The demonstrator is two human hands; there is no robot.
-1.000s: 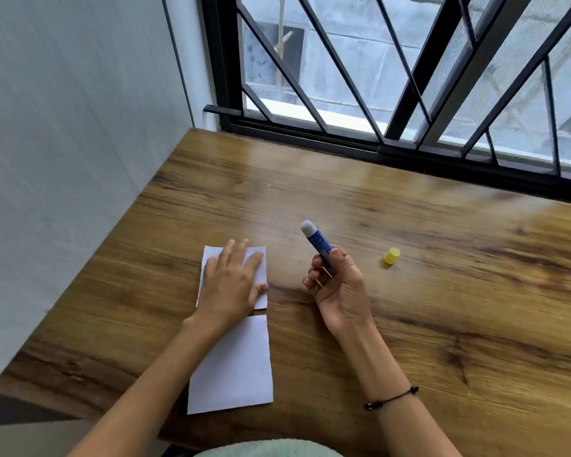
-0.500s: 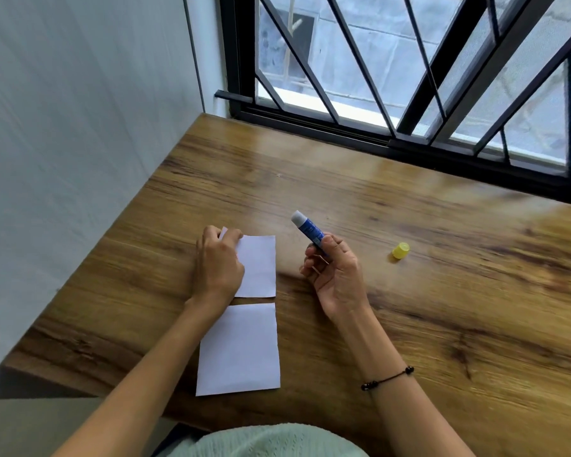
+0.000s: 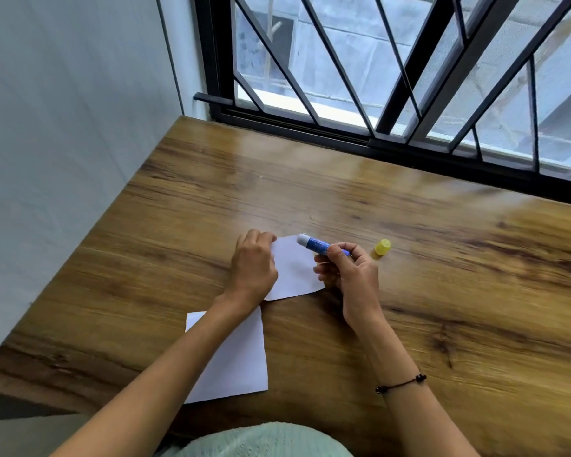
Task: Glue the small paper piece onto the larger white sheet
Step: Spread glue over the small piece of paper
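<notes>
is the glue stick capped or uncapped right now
Uncapped. The blue glue stick in the right hand shows its bare white tip, and its yellow cap sits apart on the wooden table.

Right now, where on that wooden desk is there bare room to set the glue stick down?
Bare wood lies right of the small yellow cap, and between the hands and the black window frame. It is crowded mid-desk: left hand pinching the upper white paper, right hand gripping the blue glue stick.

Wooden table (image 3: 409, 291) beside grey wall (image 3: 63, 127), under black-barred window (image 3: 360, 77).
</notes>
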